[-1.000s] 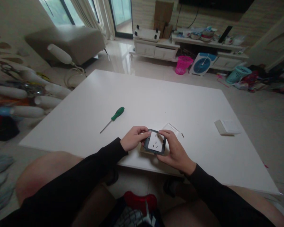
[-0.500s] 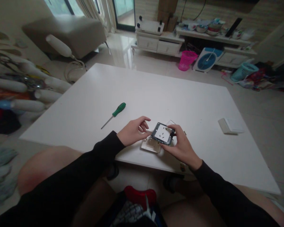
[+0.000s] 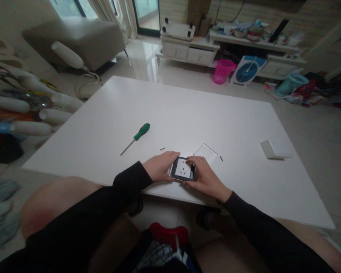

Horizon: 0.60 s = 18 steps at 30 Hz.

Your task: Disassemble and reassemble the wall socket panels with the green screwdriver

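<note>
A wall socket (image 3: 183, 169) with a white face and dark frame lies near the table's front edge, over a whitish square base (image 3: 170, 172) that shows only at its left. My left hand (image 3: 162, 167) is closed around the left side of this base. On the opposite side, my right hand (image 3: 204, 175) grips the socket's right edge, fingers on top and thumb at the near edge. Behind that hand lies a white cover frame (image 3: 206, 152), partly hidden. Small screws, one to the left (image 3: 162, 149) and another to the right (image 3: 221, 158), rest on the table.
On the white table (image 3: 187, 110), a green-handled screwdriver (image 3: 142, 131) lies at the left and a white boxy plate (image 3: 276, 149) at the right. Beyond stand a pink basket (image 3: 223, 71), a blue fan (image 3: 247, 70) and a low cabinet (image 3: 187, 52). White rollers (image 3: 68, 55) are at the left.
My right hand has brought the socket left and down onto the whitish base. My left hand has closed on the side of that base. The cover frame and screws show more fully.
</note>
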Motion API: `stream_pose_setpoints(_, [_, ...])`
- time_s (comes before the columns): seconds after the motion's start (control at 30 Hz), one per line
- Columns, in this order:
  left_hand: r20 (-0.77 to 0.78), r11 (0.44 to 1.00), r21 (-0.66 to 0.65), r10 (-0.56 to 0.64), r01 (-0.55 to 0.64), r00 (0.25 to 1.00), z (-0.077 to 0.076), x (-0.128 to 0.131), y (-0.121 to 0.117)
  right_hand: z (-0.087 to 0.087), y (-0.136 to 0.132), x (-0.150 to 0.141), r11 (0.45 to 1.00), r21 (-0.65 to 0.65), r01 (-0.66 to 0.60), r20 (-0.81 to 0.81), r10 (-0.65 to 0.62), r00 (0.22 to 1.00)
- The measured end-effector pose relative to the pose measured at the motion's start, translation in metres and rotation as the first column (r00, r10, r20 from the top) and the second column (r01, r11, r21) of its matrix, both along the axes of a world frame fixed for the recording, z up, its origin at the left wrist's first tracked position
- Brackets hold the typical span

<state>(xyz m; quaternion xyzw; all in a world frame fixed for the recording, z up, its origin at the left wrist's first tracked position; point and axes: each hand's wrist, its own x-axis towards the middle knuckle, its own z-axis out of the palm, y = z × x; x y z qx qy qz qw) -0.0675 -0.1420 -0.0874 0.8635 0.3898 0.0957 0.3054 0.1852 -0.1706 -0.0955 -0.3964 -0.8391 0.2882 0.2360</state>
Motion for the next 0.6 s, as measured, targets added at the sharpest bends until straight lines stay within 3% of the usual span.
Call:
stream_pose_setpoints(0.33, [-0.027, 1.0, -0.012, -0.008, 0.008, 1.0, 0.0028, 0.0014, 0.0002, -0.0024, -0.003, -0.003, 1.0, 0.006, 0.001, 0.09, -0.002, 0.996])
stream_pose_setpoints(0.6, [-0.066, 1.0, -0.014, -0.005, 0.004, 0.998, 0.0059, 0.0016, 0.001, 0.0014, -0.0024, -0.003, 0.999, -0.008, 0.043, 0.054, -0.043, 0.998])
